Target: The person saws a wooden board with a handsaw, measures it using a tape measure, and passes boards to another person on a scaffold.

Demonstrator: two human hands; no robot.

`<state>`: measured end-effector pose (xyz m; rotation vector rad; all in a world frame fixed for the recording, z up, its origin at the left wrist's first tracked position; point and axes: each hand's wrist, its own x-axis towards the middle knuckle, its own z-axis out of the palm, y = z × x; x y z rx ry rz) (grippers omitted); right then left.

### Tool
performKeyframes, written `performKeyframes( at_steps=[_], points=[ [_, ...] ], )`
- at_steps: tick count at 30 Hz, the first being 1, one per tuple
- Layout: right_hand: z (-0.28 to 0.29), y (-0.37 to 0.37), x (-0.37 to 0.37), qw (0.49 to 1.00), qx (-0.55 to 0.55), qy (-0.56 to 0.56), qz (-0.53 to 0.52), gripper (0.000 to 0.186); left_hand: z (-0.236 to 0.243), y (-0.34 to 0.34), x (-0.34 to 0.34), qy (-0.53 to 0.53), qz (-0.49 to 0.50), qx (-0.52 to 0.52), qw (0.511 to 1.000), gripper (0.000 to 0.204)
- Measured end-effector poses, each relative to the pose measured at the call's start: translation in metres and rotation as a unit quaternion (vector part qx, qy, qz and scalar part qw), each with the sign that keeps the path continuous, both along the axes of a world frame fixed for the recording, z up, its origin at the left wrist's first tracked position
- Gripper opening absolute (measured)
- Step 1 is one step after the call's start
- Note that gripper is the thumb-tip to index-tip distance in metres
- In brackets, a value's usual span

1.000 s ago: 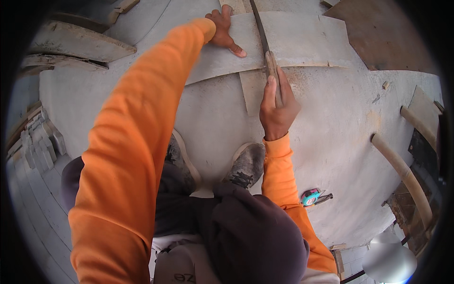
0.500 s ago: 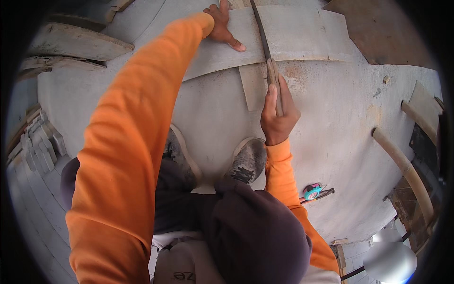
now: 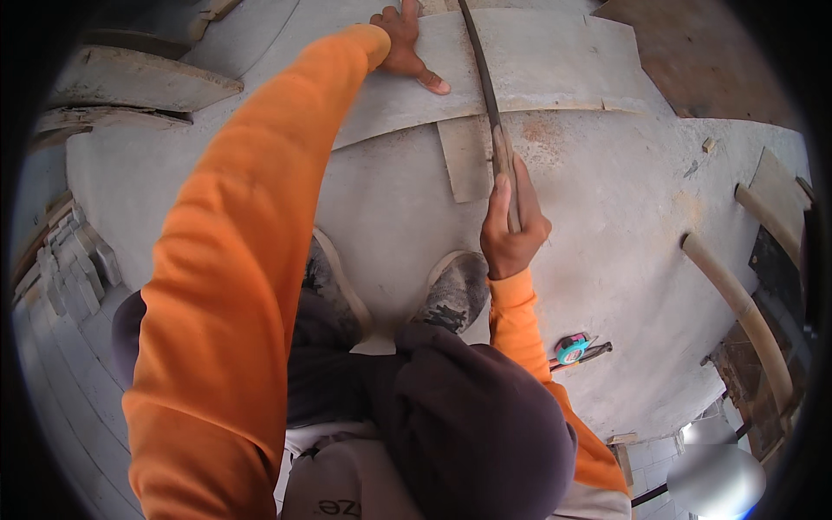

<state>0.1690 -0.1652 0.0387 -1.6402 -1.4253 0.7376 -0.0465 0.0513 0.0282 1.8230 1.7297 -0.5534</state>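
My left hand (image 3: 405, 48) lies with fingers and thumb apart on a thin grey board (image 3: 568, 65) at the top of the view. My right hand (image 3: 511, 225) is closed round the wooden handle of a long, narrow tool with a dark blade (image 3: 485, 82), which crosses the board to the right of my left hand. A narrower grey strip (image 3: 461, 165) pokes out from under the board's near edge, beside the handle. My shoes are below, partly hidden by my dark clothing.
A brown sheet (image 3: 706, 65) lies at upper right. Curved tubes (image 3: 732, 303) stand at the right. A teal tape measure (image 3: 572, 349) lies with dark tools (image 3: 596, 354) right of my right arm. Broken boards (image 3: 143, 78) lie upper left, stacked pale pieces (image 3: 78, 260) far left.
My right hand has drawn back toward my body with the long tool in it. My left hand stays spread on the board, apart from a slight shift of the whole view.
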Motion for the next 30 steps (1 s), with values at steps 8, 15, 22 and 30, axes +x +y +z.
performKeyframes(
  at_steps=[8, 15, 22, 30],
  points=[
    [0.006, -0.024, 0.008, 1.000, -0.010, 0.007, -0.016, 0.033, 0.020, 0.004, -0.002, 0.012, 0.010, -0.002, 1.000, 0.134],
    [0.005, -0.048, 0.005, 0.999, -0.025, 0.018, -0.014, 0.034, 0.010, 0.002, -0.016, 0.005, 0.009, 0.011, 1.000, 0.134],
    [-0.002, -0.022, 0.010, 1.000, 0.017, 0.005, -0.010, 0.034, 0.014, 0.003, -0.005, 0.001, 0.009, 0.021, 1.000, 0.140],
    [0.009, -0.082, 0.024, 1.000, -0.024, 0.003, -0.012, 0.035, 0.012, 0.001, -0.012, -0.013, 0.013, 0.001, 1.000, 0.134]
  ],
)
